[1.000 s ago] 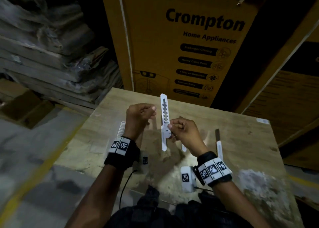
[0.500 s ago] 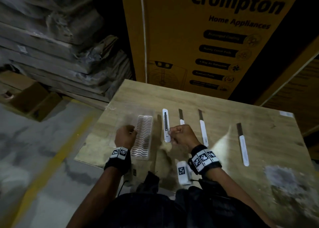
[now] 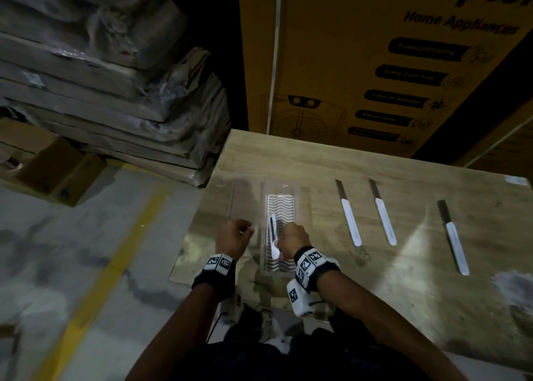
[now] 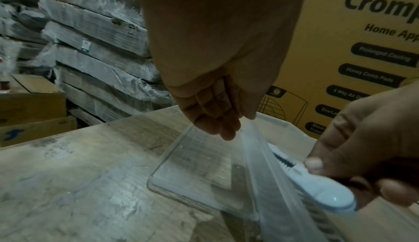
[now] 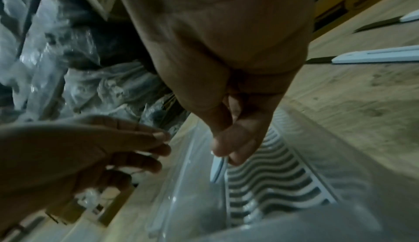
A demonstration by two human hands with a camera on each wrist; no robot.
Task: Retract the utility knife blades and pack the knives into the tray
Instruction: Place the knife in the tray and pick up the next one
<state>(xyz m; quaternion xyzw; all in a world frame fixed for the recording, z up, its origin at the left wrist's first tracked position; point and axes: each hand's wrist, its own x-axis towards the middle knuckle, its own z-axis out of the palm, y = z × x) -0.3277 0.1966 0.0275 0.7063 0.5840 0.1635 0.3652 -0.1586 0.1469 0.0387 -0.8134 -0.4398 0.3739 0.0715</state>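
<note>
A clear plastic tray (image 3: 295, 207) with a white wavy insert (image 3: 281, 204) lies near the table's left front, its clear lid (image 3: 245, 199) folded out to the left. My right hand (image 3: 291, 239) pinches a white utility knife (image 3: 273, 236) by its rear end, low over the insert's left side; no blade shows at its tip. The wrist views show the same knife (image 4: 317, 185) (image 5: 217, 167) between thumb and fingers. My left hand (image 3: 235, 236) hovers beside the tray's left rim with loosely curled fingers (image 4: 217, 120) that hold nothing.
Three more white knives (image 3: 350, 219) (image 3: 385, 222) (image 3: 454, 239) lie to the right on the wooden table (image 3: 375, 279) with dark blades out, pointing away. A large yellow carton (image 3: 375, 63) stands behind the table. Wrapped stacks (image 3: 115, 92) and the table's left edge lie left.
Both hands came down from in front of me to the tray. The right hand carried the knife left, from beside the tray to over its insert. The left hand stayed curled.
</note>
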